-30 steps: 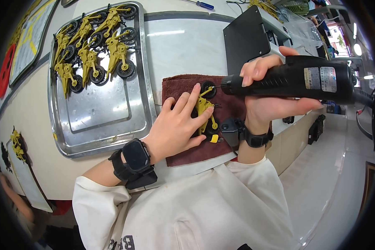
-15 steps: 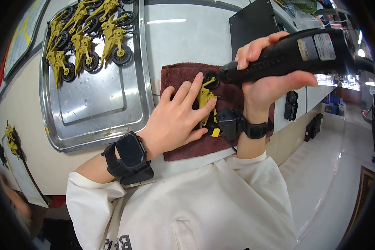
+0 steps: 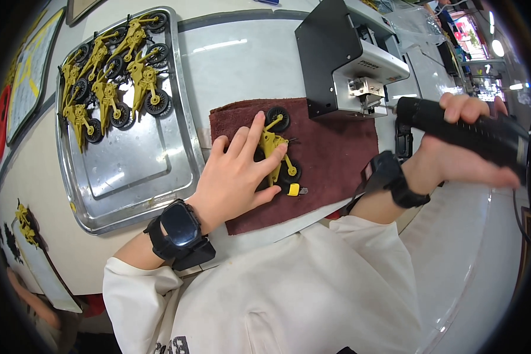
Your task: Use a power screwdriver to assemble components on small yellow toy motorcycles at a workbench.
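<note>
My left hand (image 3: 227, 180) lies with fingers spread over a yellow toy motorcycle (image 3: 272, 144) with black wheels, pressing it against a dark red cloth (image 3: 336, 162). Its index finger crosses the yellow body, hiding part of it. Beside the lower wheel, by my thumb, lies a small yellow-and-grey piece (image 3: 295, 189). My right hand (image 3: 454, 154) is wrapped round a thick black electric screwdriver (image 3: 433, 116), raised right of the cloth. The screwdriver's narrower end points left, toward a black-and-white machine (image 3: 320, 62) with a metal front fitting.
A shiny metal tray (image 3: 141, 177) at the left holds several similar yellow toy motorcycles (image 3: 106, 97). Further left, another yellow piece (image 3: 26, 224) lies near a white board. A black object (image 3: 403, 140) rests below the screwdriver, and part of another person's arm (image 3: 35, 298) shows lower left.
My right hand has swung the screwdriver away from the toy motorcycle to the right, toward the machine. My left hand stays on the toy. The view has shifted, showing more of the machine.
</note>
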{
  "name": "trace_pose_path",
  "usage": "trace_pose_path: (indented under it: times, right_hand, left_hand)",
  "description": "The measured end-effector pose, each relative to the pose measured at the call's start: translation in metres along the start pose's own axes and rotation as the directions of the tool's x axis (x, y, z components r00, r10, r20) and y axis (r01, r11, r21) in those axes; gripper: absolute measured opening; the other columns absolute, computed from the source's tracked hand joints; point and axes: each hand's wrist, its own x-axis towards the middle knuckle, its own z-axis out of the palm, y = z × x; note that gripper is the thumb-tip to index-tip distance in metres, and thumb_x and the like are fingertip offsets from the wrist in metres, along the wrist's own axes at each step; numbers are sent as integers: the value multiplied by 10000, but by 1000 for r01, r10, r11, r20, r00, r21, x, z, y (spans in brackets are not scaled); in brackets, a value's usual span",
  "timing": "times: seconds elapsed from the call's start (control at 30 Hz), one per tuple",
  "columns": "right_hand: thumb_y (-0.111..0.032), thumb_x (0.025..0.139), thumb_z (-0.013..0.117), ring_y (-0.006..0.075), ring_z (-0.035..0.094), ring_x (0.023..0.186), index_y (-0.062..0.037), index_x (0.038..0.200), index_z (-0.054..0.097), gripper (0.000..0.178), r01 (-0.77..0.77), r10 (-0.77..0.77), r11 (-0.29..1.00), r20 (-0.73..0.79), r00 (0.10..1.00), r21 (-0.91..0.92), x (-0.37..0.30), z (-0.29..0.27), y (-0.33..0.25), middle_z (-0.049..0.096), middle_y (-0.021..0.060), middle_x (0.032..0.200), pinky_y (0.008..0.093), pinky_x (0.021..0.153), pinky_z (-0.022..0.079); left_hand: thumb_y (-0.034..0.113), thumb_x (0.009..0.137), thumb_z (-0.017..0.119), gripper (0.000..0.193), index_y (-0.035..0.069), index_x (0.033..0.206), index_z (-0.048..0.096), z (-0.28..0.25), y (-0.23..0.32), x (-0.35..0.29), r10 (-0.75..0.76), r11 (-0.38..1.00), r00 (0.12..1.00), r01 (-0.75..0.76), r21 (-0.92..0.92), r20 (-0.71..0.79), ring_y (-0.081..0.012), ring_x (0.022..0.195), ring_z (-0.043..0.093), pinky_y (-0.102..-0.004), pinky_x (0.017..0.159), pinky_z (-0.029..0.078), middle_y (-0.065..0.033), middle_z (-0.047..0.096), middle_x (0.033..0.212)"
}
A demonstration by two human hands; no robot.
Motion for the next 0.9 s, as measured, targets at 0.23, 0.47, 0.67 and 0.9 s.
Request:
trace_pose_path:
  times: [0.23,0.47,0.67,0.9]
  right_hand:
    - [-782,793,319,183,468,455,-9,984,491,815,-215,122,875,-232,965,-434,0,-1,51,489,89,576,275,442,391]
    - [-889,668,316,199,478,423,5,1116,460,1010,-319,317,939,34,948,132,-69,11,14,508,94,568,334,420,409]
    - [-847,709,310,210,453,397,-10,1168,459,967,-398,364,904,209,908,154,-103,34,4,504,99,578,356,438,388]
    - [-812,662,513,267,546,532,83,1158,353,1036,-439,366,837,261,893,328,-115,25,20,562,211,684,370,515,462]
  left_hand:
    - [407,699,711,628,211,1264,517,-1,-1,-1,4,1000,1000,-4,6,16,-322,1132,431,-405,854,354,-245,251,1440]
    - [412,699,710,631,217,1267,513,-1,-1,-2,-17,1000,999,17,-4,37,-325,1135,430,-408,869,358,-240,254,1440]
    - [407,687,718,648,221,1271,511,0,-3,0,-8,999,1000,9,-41,21,-326,1143,434,-414,888,354,-227,254,1446]
    - [403,678,728,667,237,1285,505,0,-2,0,-18,998,999,20,-52,34,-323,1148,432,-417,886,358,-221,245,1452]
